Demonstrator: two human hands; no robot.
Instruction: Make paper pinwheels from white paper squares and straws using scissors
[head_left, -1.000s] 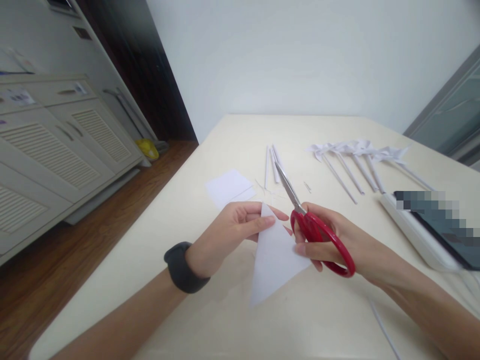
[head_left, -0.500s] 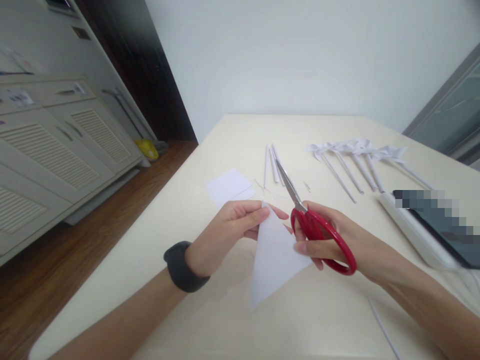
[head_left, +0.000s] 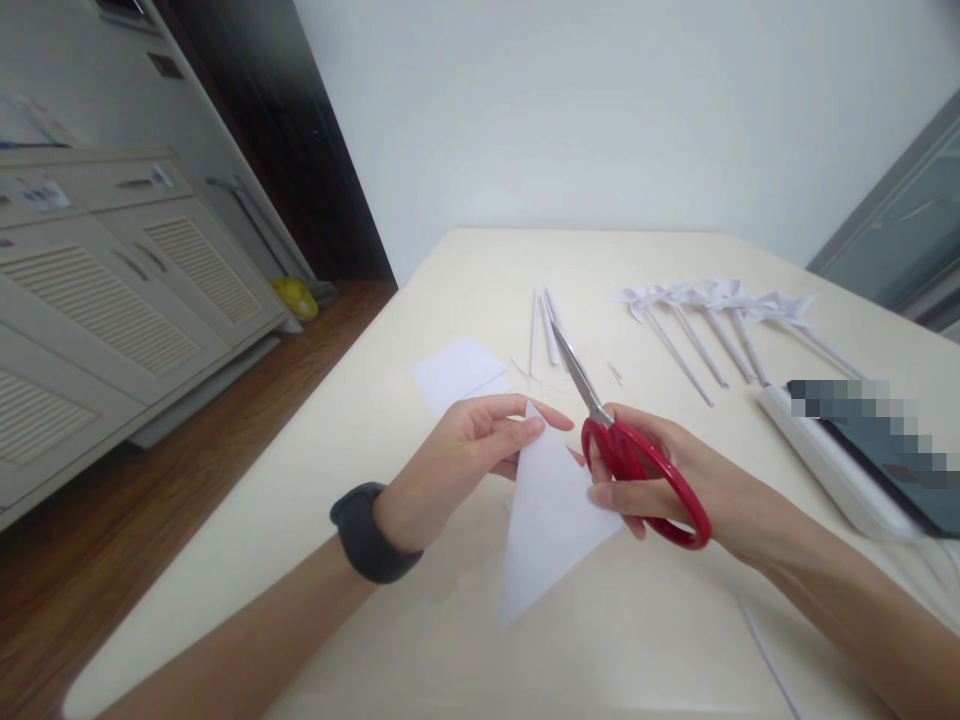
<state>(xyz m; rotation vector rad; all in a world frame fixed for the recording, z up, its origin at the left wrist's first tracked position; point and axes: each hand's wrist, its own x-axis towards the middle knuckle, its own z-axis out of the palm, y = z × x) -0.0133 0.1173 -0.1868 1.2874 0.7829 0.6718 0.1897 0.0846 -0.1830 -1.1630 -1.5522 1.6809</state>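
Note:
A white sheet of paper folded into a triangle (head_left: pixel 553 530) is held up between both hands over the table. My left hand (head_left: pixel 480 440), with a dark band on the wrist, pinches its upper corner between thumb and fingers. On the right corner, the thumb and fingers of my right hand (head_left: pixel 660 480) grip the paper's edge. That same hand also carries scissors (head_left: pixel 637 470) with red handles, their blades together and pointing up and away from me. The fingertips behind the paper are partly hidden.
White square sheets (head_left: pixel 457 370) lie beyond my left hand. Several rolled paper sticks (head_left: pixel 551 330) and thin wires (head_left: pixel 615 373) are further back. Paper pinwheels (head_left: pixel 697 295) on sticks lie at the back right. A phone (head_left: pixel 877 450) rests on a white device (head_left: pixel 832 470). A cable (head_left: pixel 769 655) runs along the front.
Almost nothing differs. My left thumb and fingers have shifted very slightly at the paper's top corner, and the triangle's tip shows a little more. The scissors stay in my right hand.

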